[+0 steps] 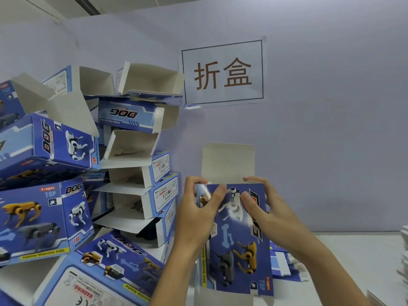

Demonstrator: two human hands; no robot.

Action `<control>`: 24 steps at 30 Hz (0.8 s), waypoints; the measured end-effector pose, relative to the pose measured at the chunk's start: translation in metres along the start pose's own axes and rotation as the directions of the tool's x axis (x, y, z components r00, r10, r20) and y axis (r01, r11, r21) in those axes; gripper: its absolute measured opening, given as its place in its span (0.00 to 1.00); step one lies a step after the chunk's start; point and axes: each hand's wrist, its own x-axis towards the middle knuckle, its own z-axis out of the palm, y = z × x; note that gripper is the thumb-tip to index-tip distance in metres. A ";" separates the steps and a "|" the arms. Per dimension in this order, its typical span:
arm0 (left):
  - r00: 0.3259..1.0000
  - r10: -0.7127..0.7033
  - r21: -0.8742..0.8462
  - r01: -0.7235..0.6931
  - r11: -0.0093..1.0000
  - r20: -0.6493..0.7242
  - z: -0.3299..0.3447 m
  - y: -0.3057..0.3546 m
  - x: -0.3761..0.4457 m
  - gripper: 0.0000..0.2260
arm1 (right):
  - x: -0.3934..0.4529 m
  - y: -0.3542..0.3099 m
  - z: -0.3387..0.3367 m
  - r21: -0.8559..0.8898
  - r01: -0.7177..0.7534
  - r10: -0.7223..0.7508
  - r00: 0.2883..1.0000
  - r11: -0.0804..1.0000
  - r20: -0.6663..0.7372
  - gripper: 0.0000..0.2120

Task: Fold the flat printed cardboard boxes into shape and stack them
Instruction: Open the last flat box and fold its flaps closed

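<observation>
I hold a blue printed cardboard box [238,246] upright in front of me, its grey top flap [227,160] standing open above it. My left hand [196,208] grips its upper left corner, thumb pressed on the printed face. My right hand [262,206] grips the upper right edge, fingers curled over the top. A tall, leaning pile of folded blue boxes [66,184] with open ends fills the left half of the view.
A white table [353,250] runs along a pale wall that carries a paper sign [223,72]. Flat unfolded box blanks [284,266] lie behind the held box. More stacked sheets [403,261] sit at the right edge.
</observation>
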 end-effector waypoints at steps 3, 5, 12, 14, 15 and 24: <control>0.997 -0.061 -0.048 0.059 0.997 -0.043 0.002 0.004 0.001 0.20 | -0.002 -0.008 0.008 0.108 -0.039 0.039 0.999 0.993 0.004 0.19; 0.989 -0.097 -0.061 0.091 0.994 -0.109 0.002 0.005 0.002 0.15 | 0.001 -0.009 0.014 0.183 -0.038 0.049 0.997 0.982 -0.054 0.20; 0.979 -0.168 -0.104 0.156 0.982 -0.113 0.004 0.009 0.004 0.07 | 0.005 -0.001 0.023 0.247 -0.074 0.122 0.975 0.966 -0.186 0.08; 0.974 -0.191 -0.163 0.170 0.972 -0.124 0.006 0.010 0.003 0.13 | 0.004 -0.002 0.023 0.287 -0.091 0.154 0.966 0.953 -0.207 0.06; 0.974 -0.191 -0.170 0.169 0.971 -0.125 0.006 0.010 0.003 0.17 | 0.005 -0.003 0.023 0.293 -0.097 0.164 0.963 0.951 -0.213 0.09; 0.986 -0.071 -0.161 0.046 0.986 -0.152 0.005 0.004 0.003 0.14 | 0.005 -0.006 0.021 0.240 -0.062 0.113 0.972 0.969 -0.205 0.13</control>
